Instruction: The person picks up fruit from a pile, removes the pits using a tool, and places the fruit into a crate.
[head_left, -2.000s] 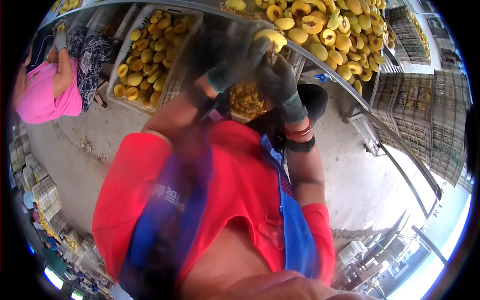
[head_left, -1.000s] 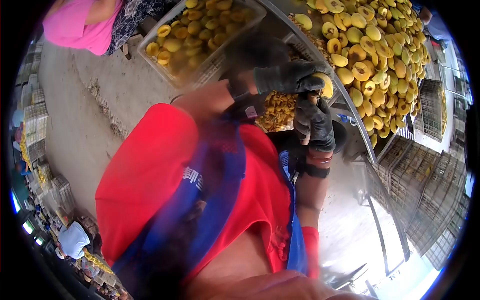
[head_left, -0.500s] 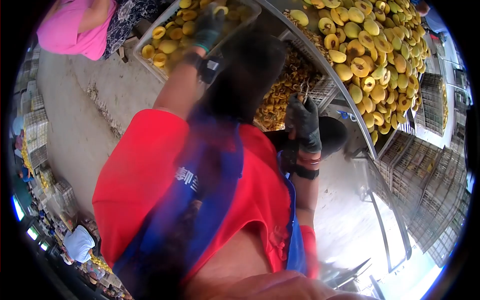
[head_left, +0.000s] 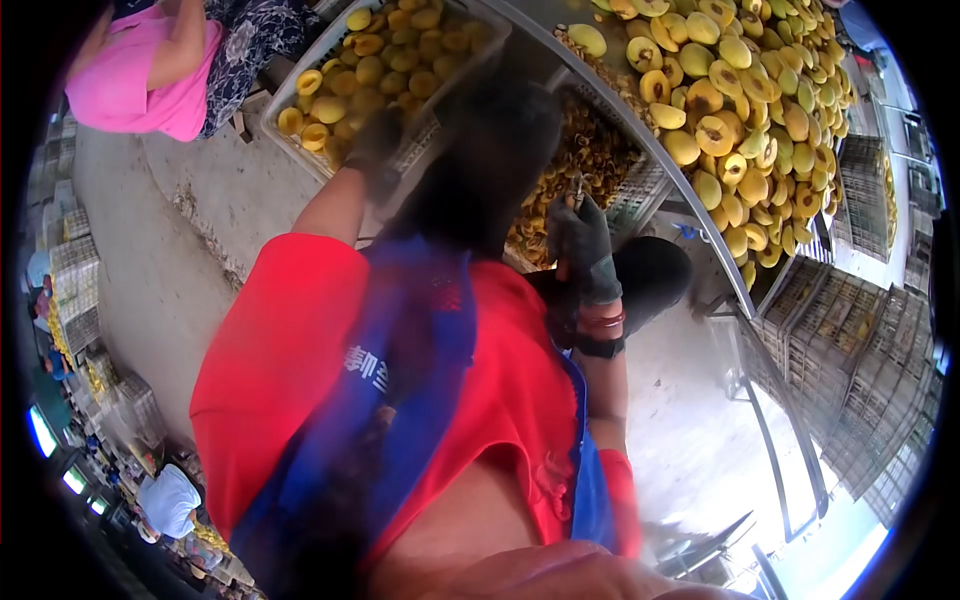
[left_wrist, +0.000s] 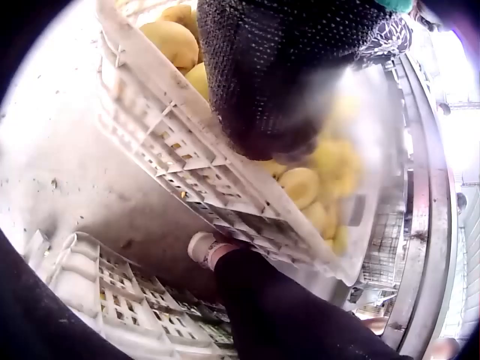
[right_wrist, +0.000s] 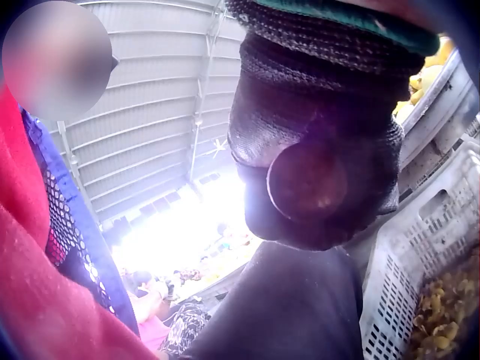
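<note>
My gloved right hand grips a slim tool, its thin metal tip sticking up past the fingers. In the right wrist view the rounded brown end of the tool's handle shows out of the dark glove. My gloved left hand, blurred, is at the near side of a white crate filled with yellow peach halves. No fruit shows in it. In the left wrist view the knit glove hangs over the crate rim, its fingertips out of sight.
A metal-edged table bears a heap of halved yellow peaches. Below it stands a crate of brownish-yellow scraps. A person in pink sits at the upper left. Stacked crates stand at right.
Both hands worked together at a peach half; then the left hand reached over the white crate with a yellow piece, and now draws back without it. The right hand kept the tool and lowered slightly.
</note>
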